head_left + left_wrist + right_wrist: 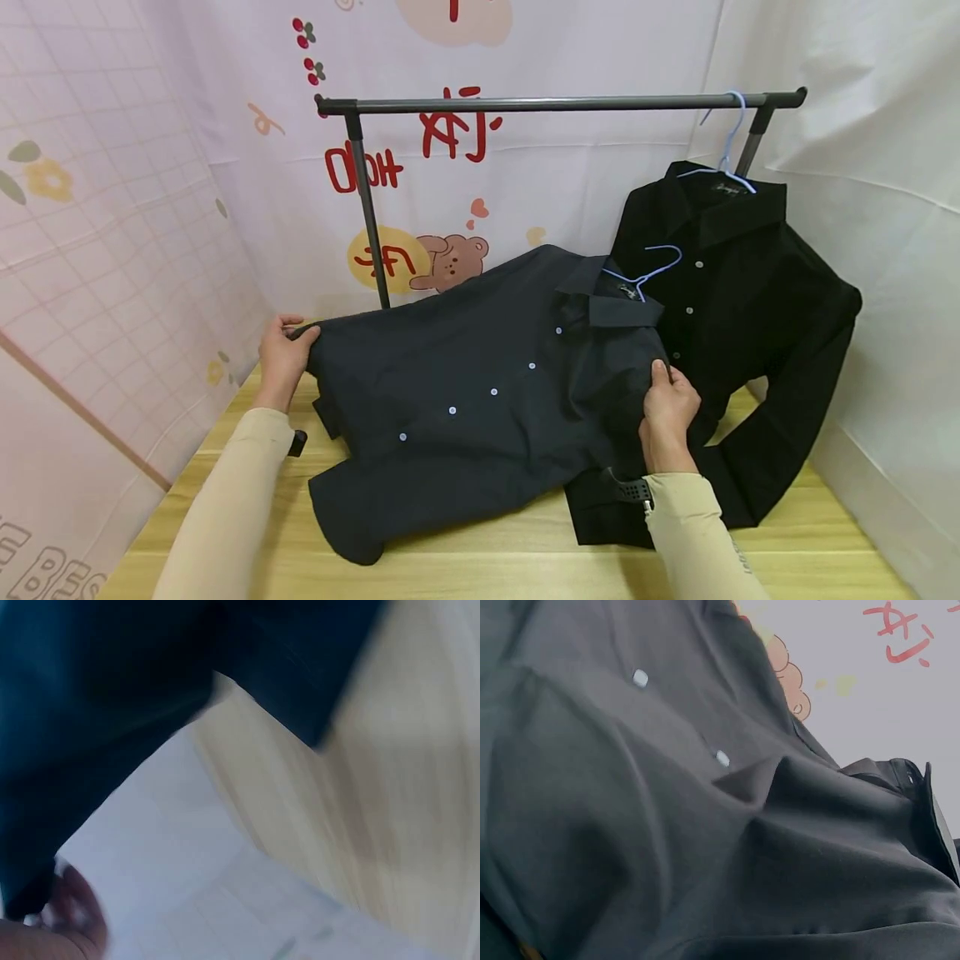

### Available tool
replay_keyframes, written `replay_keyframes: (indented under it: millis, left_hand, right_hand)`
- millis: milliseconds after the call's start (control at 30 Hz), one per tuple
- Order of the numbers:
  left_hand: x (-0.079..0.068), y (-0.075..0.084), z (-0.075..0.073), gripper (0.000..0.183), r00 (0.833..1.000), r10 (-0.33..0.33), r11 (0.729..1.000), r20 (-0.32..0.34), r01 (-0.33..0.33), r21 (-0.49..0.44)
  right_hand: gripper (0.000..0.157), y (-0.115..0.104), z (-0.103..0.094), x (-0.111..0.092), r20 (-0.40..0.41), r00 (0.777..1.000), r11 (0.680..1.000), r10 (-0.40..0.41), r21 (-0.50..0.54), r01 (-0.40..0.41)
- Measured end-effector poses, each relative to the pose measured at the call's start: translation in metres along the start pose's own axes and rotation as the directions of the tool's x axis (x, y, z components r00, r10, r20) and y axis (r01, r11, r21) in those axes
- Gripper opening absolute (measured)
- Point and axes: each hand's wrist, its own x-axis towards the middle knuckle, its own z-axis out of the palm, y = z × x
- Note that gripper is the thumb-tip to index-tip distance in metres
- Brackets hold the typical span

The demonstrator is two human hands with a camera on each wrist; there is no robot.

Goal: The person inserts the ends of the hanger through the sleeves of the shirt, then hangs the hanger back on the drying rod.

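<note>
A dark button-up shirt [465, 358] is stretched out sideways between my two hands, its row of white buttons slanting down to the left. My left hand [283, 360] pinches the shirt's far left corner between thumb and fingers. At the other side, my right hand [670, 412] grips the fabric near the shoulder, below the collar. A light blue hanger [660, 271] sits inside the collar with its hook sticking out. In the left wrist view the left hand [71, 919] holds the cloth edge. The right wrist view shows creased shirt front [682, 810]; the right hand is hidden there.
A second, black shirt [806, 292] hangs at the right on a blue hanger [726, 158] hooked over a grey rack bar [555, 105]. Its sleeves reach the wooden table [480, 567]. Printed cloth walls [195, 167] enclose the table at the back and sides.
</note>
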Motion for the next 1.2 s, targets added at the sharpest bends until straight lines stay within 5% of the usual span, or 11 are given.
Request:
replay_keyframes:
  millis: [133,233,333,400,500,600,667,767,967,1067,1200]
  left_hand:
    - [-0.009,-0.014,-0.004,0.058,1.000,0.010,0.988,0.026,-0.014,0.152]
    - [-0.021,-0.028,-0.009,0.060,0.991,0.004,0.971,0.137,-0.037,0.237]
    - [-0.035,-0.040,-0.016,0.059,0.962,-0.014,0.930,0.274,-0.088,0.356]
    - [-0.046,-0.045,-0.021,0.059,0.927,-0.056,0.892,0.371,-0.120,0.435]
    - [-0.066,-0.049,-0.025,0.065,0.853,-0.143,0.841,0.503,-0.163,0.516]
    - [-0.089,-0.051,-0.020,0.064,0.776,-0.196,0.826,0.600,-0.200,0.528]
    - [-0.105,-0.053,-0.011,0.060,0.747,-0.181,0.825,0.639,-0.238,0.512]
    - [-0.123,-0.056,0.005,0.051,0.731,-0.074,0.804,0.679,-0.359,0.474]
    - [-0.138,-0.057,0.028,0.017,0.685,0.205,0.670,0.699,-0.618,0.410]
    - [-0.126,-0.050,0.025,0.013,0.708,0.243,0.689,0.663,-0.607,0.396]
    - [-0.092,-0.038,0.008,0.012,0.815,0.195,0.751,0.545,-0.482,0.452]
  right_hand:
    - [0.042,0.002,0.003,-0.003,0.006,1.000,1.000,-0.012,0.000,0.012]
    - [0.042,0.004,0.003,-0.005,0.015,1.000,1.000,-0.012,-0.013,0.012]
    - [0.042,0.007,0.003,-0.007,0.027,1.000,1.000,-0.008,-0.005,0.009]
    - [0.042,0.007,0.003,-0.009,0.036,0.999,1.000,-0.010,0.003,0.010]
    - [0.041,0.007,0.003,-0.010,0.046,0.999,1.000,-0.013,0.006,0.013]
    - [0.041,0.004,0.003,-0.011,0.050,0.999,1.000,-0.010,-0.004,0.011]
    - [0.041,0.003,0.003,-0.011,0.052,0.999,1.000,-0.008,-0.005,0.008]
    - [0.041,0.002,0.003,-0.011,0.054,0.999,1.000,-0.003,-0.006,0.004]
    - [0.042,0.004,-0.001,-0.011,0.057,0.998,1.000,0.006,-0.008,-0.006]
    - [0.042,0.004,-0.003,-0.010,0.059,0.998,1.000,0.005,-0.005,-0.005]
    - [0.043,0.000,-0.002,-0.006,0.038,0.999,1.000,0.013,0.000,-0.013]
